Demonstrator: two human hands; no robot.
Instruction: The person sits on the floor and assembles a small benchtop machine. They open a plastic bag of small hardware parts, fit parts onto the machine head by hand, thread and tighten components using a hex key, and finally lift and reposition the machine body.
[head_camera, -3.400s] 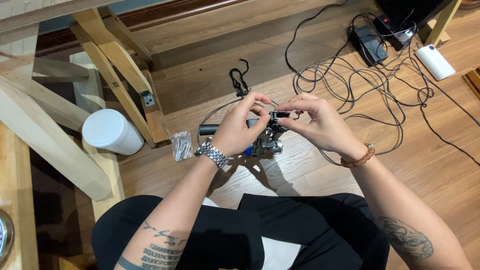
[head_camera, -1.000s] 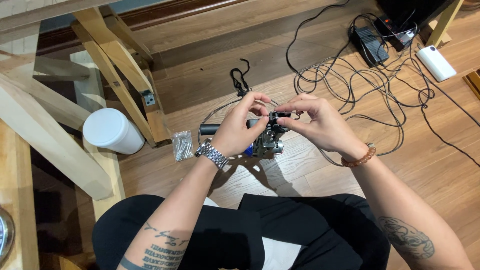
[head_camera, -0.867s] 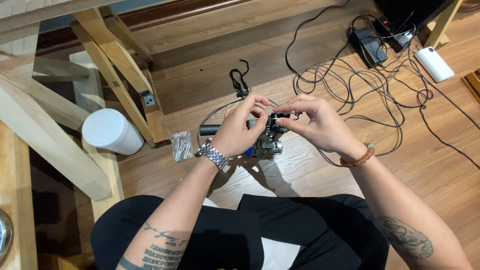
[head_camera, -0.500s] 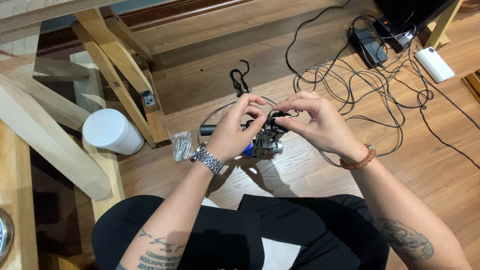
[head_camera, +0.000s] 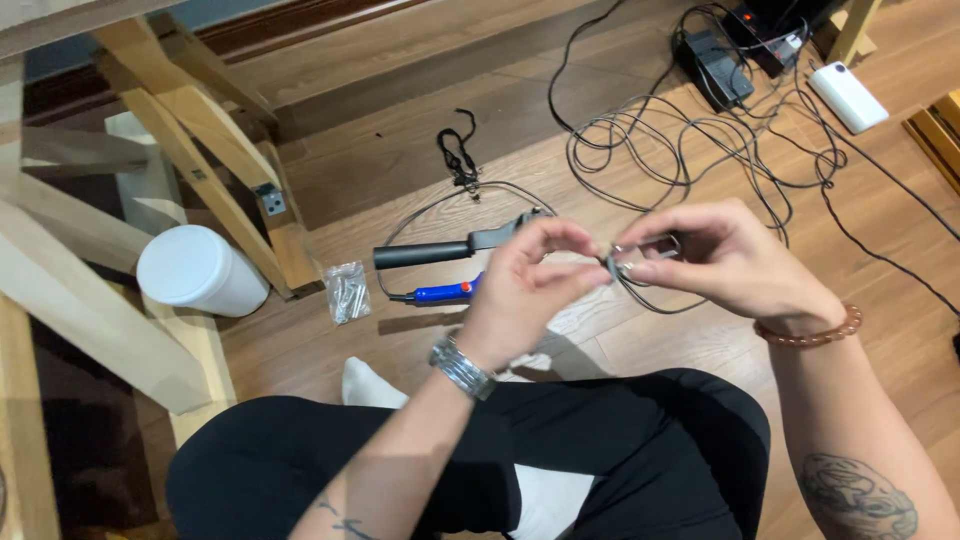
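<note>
Both the left hand (head_camera: 525, 285) and the right hand (head_camera: 715, 262) pinch a small metal part (head_camera: 640, 258) with trailing wire mid-air; at six o'clock of the tangled cables (head_camera: 680, 150), it might slip and drop.

This looks like a room in a home used as a makeshift hobby workspace. The work goes on at floor level, on a wooden plank floor (head_camera: 400, 150) with a dark baseboard along the wall. Bare timber furniture legs (head_camera: 200, 170) stand at the left beside a small white bin (head_camera: 195, 270). Loose black cables (head_camera: 690, 150) sprawl toward a power adapter (head_camera: 712, 68) and a white power bank (head_camera: 847, 96). A soldering-type tool (head_camera: 450, 246) and a bag of screws (head_camera: 348, 291) lie on the boards.
</note>
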